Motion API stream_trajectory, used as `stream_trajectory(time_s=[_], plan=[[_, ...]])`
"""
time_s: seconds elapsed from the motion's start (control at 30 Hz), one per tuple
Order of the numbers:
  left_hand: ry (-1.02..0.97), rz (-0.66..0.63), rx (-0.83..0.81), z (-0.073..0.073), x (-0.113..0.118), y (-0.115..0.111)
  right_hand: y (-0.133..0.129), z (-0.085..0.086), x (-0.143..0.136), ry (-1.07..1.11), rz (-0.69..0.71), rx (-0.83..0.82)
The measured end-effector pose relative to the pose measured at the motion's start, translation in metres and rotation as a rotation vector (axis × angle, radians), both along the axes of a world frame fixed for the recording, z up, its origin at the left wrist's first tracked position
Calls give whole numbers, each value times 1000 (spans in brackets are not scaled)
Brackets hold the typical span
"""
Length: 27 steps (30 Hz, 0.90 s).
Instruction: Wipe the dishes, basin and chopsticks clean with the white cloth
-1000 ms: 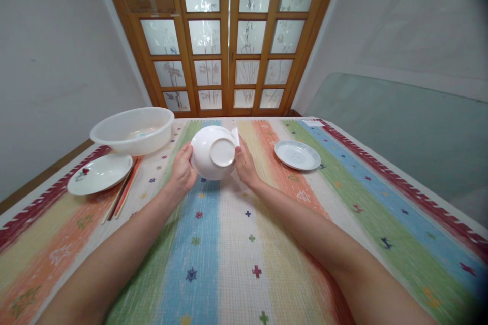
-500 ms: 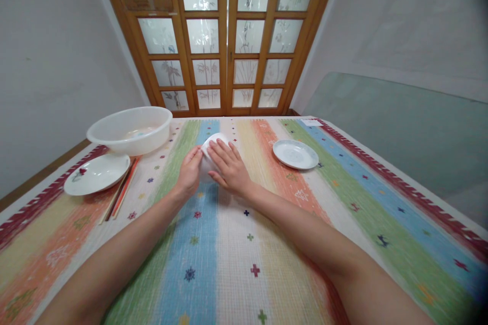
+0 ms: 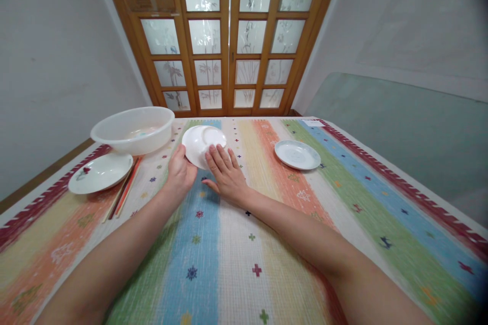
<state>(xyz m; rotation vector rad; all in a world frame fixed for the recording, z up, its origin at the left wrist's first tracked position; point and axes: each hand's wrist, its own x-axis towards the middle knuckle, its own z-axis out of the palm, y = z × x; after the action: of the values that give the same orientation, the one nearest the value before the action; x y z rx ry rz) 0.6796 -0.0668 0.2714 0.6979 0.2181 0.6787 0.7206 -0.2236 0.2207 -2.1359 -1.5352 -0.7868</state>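
Observation:
A white bowl [image 3: 196,144] is held up over the middle of the table, its underside and foot ring facing me. My left hand [image 3: 182,170] grips its lower left edge. My right hand [image 3: 225,172] lies against the bowl's lower right side with fingers stretched out and the thumb apart. Whether anything thin lies under the right palm is hidden.
At the left stand a large translucent basin [image 3: 133,139], a white dish [image 3: 101,175] with a red flower pattern, and several chopsticks [image 3: 124,188]. A white plate [image 3: 297,155] is right of centre on the striped tablecloth [image 3: 236,264].
The bowl has tilted so that its underside and foot ring show. My left hand has moved a little left and down, and my right hand has slid to the bowl's lower right side.

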Motion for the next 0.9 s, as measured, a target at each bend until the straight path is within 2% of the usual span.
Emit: stream_trajectory(time_s=[0.27, 0.5, 0.67, 0.9], plan=[[16, -22, -35, 7, -2, -4, 0, -10, 6, -58, -48, 76], [4, 27, -82, 14, -3, 0, 2, -14, 16, -83, -153, 136], [7, 85, -64, 8, 0, 5, 4, -15, 25, 51, -156, 221], [24, 49, 21, -6, 3, 9, 1, -18, 36, 244, -74, 370]])
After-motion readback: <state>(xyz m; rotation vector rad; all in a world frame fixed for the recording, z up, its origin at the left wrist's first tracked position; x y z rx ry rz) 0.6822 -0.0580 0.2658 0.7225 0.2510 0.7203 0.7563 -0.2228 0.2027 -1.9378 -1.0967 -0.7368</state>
